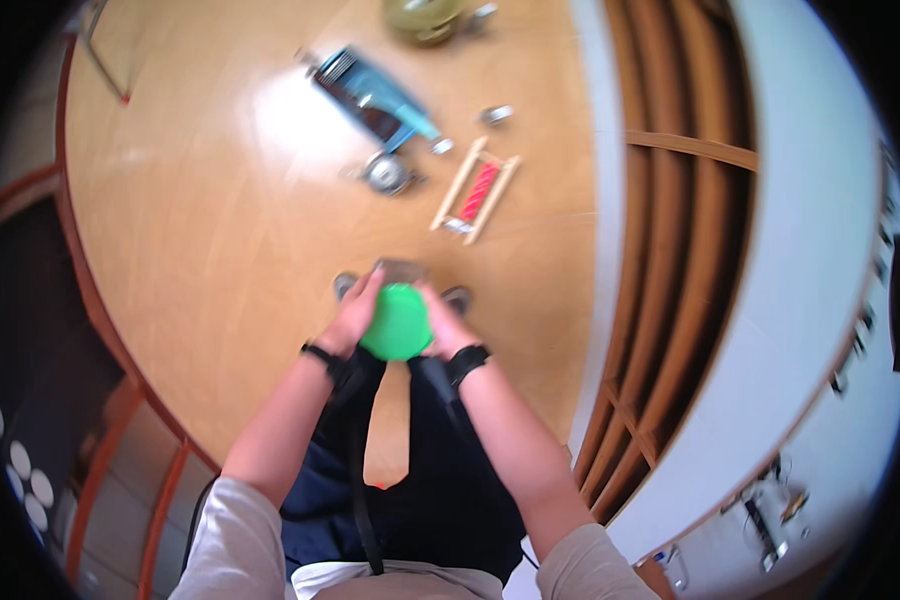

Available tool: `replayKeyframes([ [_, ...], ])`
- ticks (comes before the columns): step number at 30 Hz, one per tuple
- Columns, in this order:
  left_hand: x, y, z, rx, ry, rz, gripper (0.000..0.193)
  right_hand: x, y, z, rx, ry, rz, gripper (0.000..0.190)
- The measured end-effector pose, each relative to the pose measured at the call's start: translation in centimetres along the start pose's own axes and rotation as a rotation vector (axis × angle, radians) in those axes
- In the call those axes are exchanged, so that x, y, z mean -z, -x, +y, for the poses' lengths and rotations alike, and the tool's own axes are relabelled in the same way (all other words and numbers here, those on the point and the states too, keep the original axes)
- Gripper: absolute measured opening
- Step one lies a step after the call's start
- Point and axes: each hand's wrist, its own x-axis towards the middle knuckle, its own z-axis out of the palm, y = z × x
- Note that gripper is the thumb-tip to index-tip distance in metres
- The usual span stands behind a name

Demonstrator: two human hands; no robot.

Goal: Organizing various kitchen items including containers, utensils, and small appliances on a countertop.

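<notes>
A round, bright green disc-like object [397, 324], perhaps a lid or dish, is held level between both my hands in front of my legs. My left hand [354, 313] grips its left side with the thumb along the rim. From the right, my right hand [444, 324] closes around the opposite edge. Just beyond the disc shows a greyish-brown, box-like piece [401, 271], partly covered by it and too blurred to name. Black bands circle both wrists. The tips of my shoes [457, 300] stick out on either side.
Ahead on the wooden floor [195, 300] lie a wooden frame with a red middle [480, 191], a blurred blue box-like object [375, 97], a round silver item [387, 174] and an olive-green rounded object [422, 19]. Wooden shelving [690, 151] lines the right; a dark panel [37, 300] stands left.
</notes>
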Motion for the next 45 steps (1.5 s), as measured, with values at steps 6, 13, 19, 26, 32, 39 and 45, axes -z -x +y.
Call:
replayKeyframes([
  [6,-3.6,18.6,7.3,-0.154,-0.142,0.007,0.063,-7.0,19.9,3.1,0.155,-0.027,-0.108,0.049],
  [13,-7.7,37.2,13.8,-0.345,-0.251,-0.075,0.058,-11.0,36.3,6.6,0.255,-0.016,-0.258,0.052],
  [19,-10.1,43.5,15.5,-0.561,-0.381,-0.185,0.047,-10.9,42.1,8.6,0.362,-0.101,-0.404,0.052],
  [26,-15.4,46.7,17.2,-0.539,-0.542,-0.440,0.053,-8.9,49.0,12.2,0.711,-0.135,-0.326,0.055],
  [32,-23.0,47.4,15.2,-0.543,-0.742,-0.724,0.055,-3.8,54.0,18.2,0.824,-0.452,-0.235,0.051],
  [39,-32.8,50.6,9.8,-0.481,-0.909,-0.998,0.063,2.6,59.0,26.0,1.081,-0.670,-0.353,0.045],
  [45,-41.1,54.5,5.8,-0.388,-1.112,-1.087,0.060,9.7,62.6,31.1,1.122,-0.709,-0.458,0.046],
])
